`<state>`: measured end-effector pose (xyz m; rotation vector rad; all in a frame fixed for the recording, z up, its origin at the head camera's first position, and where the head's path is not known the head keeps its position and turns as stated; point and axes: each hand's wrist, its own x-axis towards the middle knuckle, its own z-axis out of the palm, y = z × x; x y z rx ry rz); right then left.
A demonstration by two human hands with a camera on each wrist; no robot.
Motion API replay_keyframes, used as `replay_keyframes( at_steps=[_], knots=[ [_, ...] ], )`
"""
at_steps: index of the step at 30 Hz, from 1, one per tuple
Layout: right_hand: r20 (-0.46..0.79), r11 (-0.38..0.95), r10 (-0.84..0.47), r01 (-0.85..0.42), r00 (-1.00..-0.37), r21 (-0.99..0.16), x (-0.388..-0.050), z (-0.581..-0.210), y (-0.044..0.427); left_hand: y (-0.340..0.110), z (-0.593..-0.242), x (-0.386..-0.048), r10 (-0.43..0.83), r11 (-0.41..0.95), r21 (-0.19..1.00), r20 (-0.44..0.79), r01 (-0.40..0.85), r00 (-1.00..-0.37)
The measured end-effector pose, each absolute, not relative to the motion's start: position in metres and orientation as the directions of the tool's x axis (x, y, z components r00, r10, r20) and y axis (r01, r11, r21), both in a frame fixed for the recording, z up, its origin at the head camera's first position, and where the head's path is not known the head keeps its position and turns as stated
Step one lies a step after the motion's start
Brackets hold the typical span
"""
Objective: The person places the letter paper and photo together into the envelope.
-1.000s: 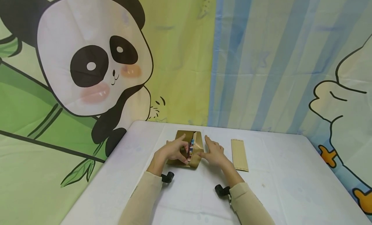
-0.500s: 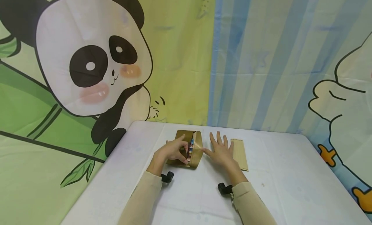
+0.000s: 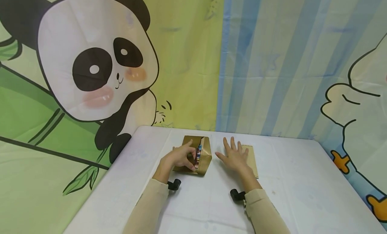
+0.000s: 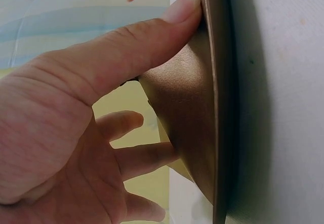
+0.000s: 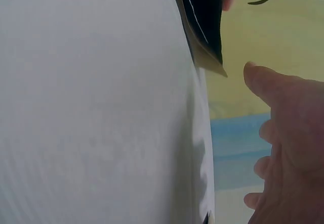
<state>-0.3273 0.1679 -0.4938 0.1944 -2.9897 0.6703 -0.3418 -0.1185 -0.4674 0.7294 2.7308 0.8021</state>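
A gold envelope (image 3: pixel 206 156) lies on the table, its mouth parted along a slit with small colourful contents (image 3: pixel 198 153) showing inside. My left hand (image 3: pixel 179 156) is over its left part, thumb and curled index finger gripping it beside the slit. In the left wrist view, the thumb of the left hand (image 4: pixel 96 82) touches the edge of the brown-gold envelope (image 4: pixel 187 92), other fingers spread behind. My right hand (image 3: pixel 237 158) hovers right of the envelope with spread fingers, holding nothing, partly covering a tan cardboard strip (image 3: pixel 251 156). The right wrist view shows the right hand (image 5: pixel 298 133) apart from the envelope's corner (image 5: pixel 210 62).
The white table (image 3: pixel 302 187) spreads around both hands, its far edge meeting a cloth backdrop (image 3: pixel 187 59) with a panda and blue stripes. Black wrist cameras sit at the left cuff (image 3: pixel 174 184) and the right cuff (image 3: pixel 237 195).
My right hand has moved right, away from the envelope's flap, and its fingers have spread; it now overlaps the cardboard strip. The left hand has stayed in place.
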Motion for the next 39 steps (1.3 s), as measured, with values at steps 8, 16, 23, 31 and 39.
replay_keyframes(
  at_steps=[8, 16, 23, 31, 39],
  knots=[
    [0.108, 0.884, -0.081, -0.121, -0.991, -0.451, -0.336, -0.504, 0.193, -0.119, -0.468, -0.342, 0.508, 0.734, 0.55, -0.054, 0.399, -0.86],
    [0.073, 0.901, -0.059, -0.085, -0.996, -0.426, -0.327, -0.495, 0.202, -0.118, -0.468, -0.341, 0.512, 0.732, 0.55, -0.056, 0.401, -0.857],
    [0.046, 0.903, -0.049, -0.064, -0.998, -0.424, -0.328, -0.497, 0.206, -0.118, -0.469, -0.342, 0.507, 0.734, 0.551, -0.055, 0.397, -0.86],
    [-0.027, 0.879, -0.046, -0.028, -0.999, -0.477, -0.328, -0.496, 0.215, -0.118, -0.467, -0.342, 0.51, 0.734, 0.552, -0.063, 0.396, -0.858],
    [-0.006, 0.848, -0.042, -0.033, -0.999, -0.529, -0.326, -0.494, 0.216, -0.118, -0.466, -0.341, 0.509, 0.732, 0.557, -0.063, 0.393, -0.859]
  ],
)
